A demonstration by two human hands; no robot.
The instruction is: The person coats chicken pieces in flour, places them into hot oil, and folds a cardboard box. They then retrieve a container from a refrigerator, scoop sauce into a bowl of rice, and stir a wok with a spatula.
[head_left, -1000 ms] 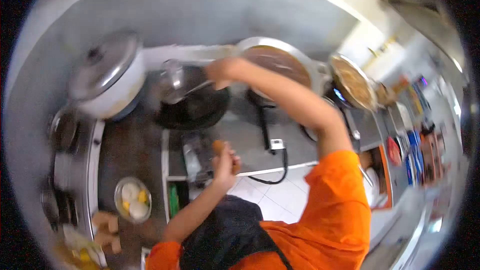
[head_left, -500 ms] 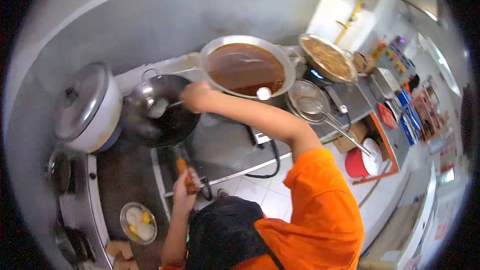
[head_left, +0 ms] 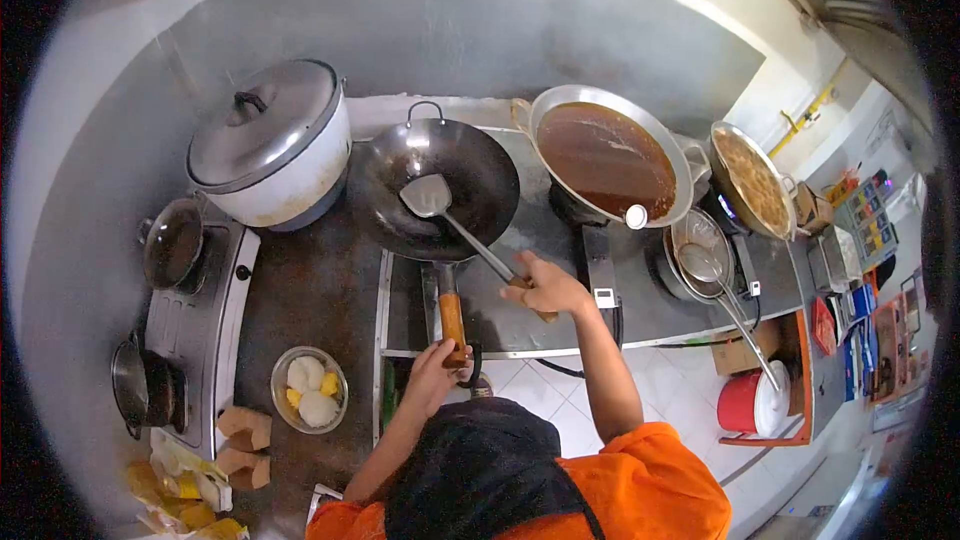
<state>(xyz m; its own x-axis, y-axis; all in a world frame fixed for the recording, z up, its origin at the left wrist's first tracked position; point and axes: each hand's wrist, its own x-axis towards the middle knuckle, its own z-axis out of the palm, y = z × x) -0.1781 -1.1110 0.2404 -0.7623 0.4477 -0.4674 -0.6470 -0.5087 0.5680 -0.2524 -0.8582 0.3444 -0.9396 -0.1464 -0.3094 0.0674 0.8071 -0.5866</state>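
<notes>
Room: kitchen cooking line seen from above, grey wall behind, white tiled floor below.
Table (head_left: 310, 290): dark steel surface carrying burners and pots, running left to right under the wall.
Large pan (head_left: 608, 155): wide metal pan filled with brown liquid, right of the wok; a ladle handle end rests on its near rim.
Lidded pot (head_left: 268, 145): white pot with metal lid, left of the wok, touching or just beside it.
Wok (head_left: 445, 185): black, in the centre of the table, its inside bare apart from the spatula blade; its orange-wood handle (head_left: 452, 315) points toward the person.
Far pan (head_left: 750, 180): pan of yellow-brown food at right, beyond the large pan.
Strainer (head_left: 700, 260): metal skimmer lying in a round basin, right of the large pan.
Spatula (head_left: 432, 198): metal blade lying inside the wok, long handle slanting to the right hand.
Bowl (head_left: 309, 390): small metal bowl holding white and yellow pieces, on the table left of the wok handle.
Right hand (head_left: 545, 288): grip closed around the wooden end of the spatula handle.
Left hand (head_left: 438, 368): grip wrapped around the near end of the wok handle.
</notes>
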